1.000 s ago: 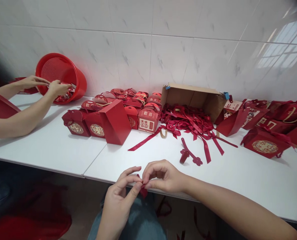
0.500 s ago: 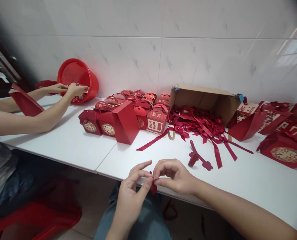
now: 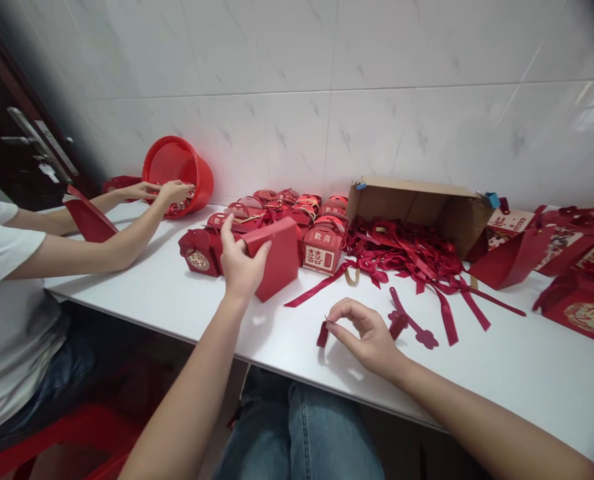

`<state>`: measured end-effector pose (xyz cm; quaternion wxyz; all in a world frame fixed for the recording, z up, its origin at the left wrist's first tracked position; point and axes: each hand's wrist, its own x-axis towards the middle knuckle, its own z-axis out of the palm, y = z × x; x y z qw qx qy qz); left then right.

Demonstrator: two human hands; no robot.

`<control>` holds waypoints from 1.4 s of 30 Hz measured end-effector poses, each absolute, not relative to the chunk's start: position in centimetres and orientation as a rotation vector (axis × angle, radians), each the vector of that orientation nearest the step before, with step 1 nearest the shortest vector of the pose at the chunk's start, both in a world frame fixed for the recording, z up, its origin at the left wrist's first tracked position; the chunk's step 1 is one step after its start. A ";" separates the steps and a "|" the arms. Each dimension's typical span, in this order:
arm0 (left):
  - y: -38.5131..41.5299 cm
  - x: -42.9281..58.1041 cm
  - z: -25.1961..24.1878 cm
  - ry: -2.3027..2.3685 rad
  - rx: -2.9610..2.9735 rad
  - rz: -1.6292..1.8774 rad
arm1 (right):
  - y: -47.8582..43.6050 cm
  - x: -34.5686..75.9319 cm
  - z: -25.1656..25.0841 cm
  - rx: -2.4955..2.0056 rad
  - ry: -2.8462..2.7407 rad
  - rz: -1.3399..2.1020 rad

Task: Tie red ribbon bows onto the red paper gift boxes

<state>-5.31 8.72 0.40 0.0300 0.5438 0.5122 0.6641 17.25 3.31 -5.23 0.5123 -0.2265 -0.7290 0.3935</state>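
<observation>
My left hand (image 3: 243,263) is at the open red box (image 3: 279,257), its thumb and fingers round the box's upper left edge. Pinched between the thumb and finger of my right hand (image 3: 364,330) is a short dark red ribbon piece (image 3: 322,334), hanging above the white table. Just beyond that hand lies a dark red flower-ended strip (image 3: 409,321). Behind my left hand stand rows of closed red gift boxes; a box with a cream label (image 3: 321,259) is at the front.
A cardboard box (image 3: 427,207) spills red ribbons (image 3: 407,247) onto the table (image 3: 277,340). More red boxes (image 3: 584,307) stand at right. At left, another person's hands (image 3: 174,192) reach into a tipped red basket (image 3: 204,183).
My left hand has let go of the ribbon piece and moved up and left to the open red box. My right hand has shifted right, still pinching the piece. The view has moved slightly.
</observation>
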 end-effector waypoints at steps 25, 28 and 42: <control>-2.0 1.0 -2.5 1.182 2.114 1.679 | 1.5 18.6 -2.6 -0.572 -1.839 -0.027; -2.1 0.9 -2.3 1.189 2.140 1.653 | 1.4 18.7 -2.5 -0.565 -1.840 -0.023; -2.5 1.8 -1.8 1.182 2.102 1.728 | 1.3 19.0 -2.2 -0.496 -1.840 0.004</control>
